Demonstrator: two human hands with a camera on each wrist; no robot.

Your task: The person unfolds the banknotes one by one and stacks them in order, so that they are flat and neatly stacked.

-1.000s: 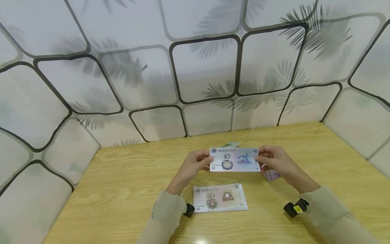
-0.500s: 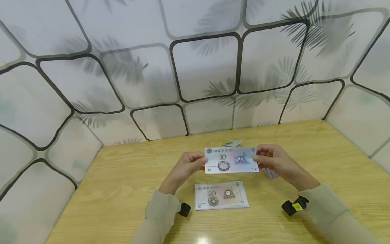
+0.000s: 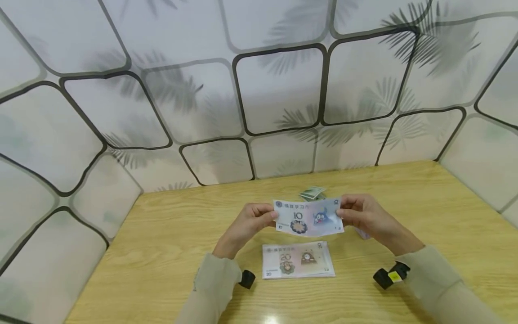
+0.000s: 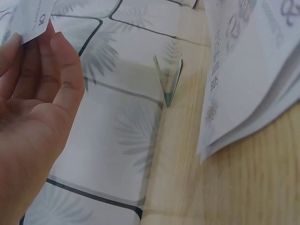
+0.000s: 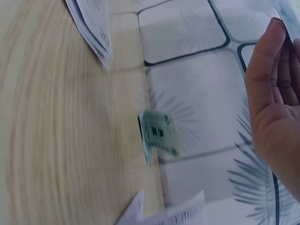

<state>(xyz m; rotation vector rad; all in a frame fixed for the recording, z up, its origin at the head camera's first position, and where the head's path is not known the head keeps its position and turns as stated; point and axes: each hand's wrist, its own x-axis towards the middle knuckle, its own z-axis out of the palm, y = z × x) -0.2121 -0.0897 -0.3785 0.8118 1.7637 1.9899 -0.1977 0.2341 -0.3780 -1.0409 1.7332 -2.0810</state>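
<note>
A bluish play banknote marked 10 (image 3: pixel 308 218) is held up above the table, its middle sagging slightly. My left hand (image 3: pixel 245 228) pinches its left end between thumb and fingers, and my right hand (image 3: pixel 367 220) pinches the right end. Below it on the table lies a small stack of notes with a pinkish 20 note (image 3: pixel 298 260) on top. Behind the held note sits a folded green note (image 3: pixel 313 193), standing partly up in the right wrist view. A purple note (image 3: pixel 363 233) shows only in part beside the right hand.
The wooden table (image 3: pixel 174 270) meets a patterned cloth wall (image 3: pixel 279 90) at the back and sides. Black wrist cameras sit below the left cuff (image 3: pixel 247 279) and the right cuff (image 3: pixel 390 276).
The 10 note was flat and upright and now bows and tips back a little, still between both hands. The view has shifted slightly; more of the green note shows.
</note>
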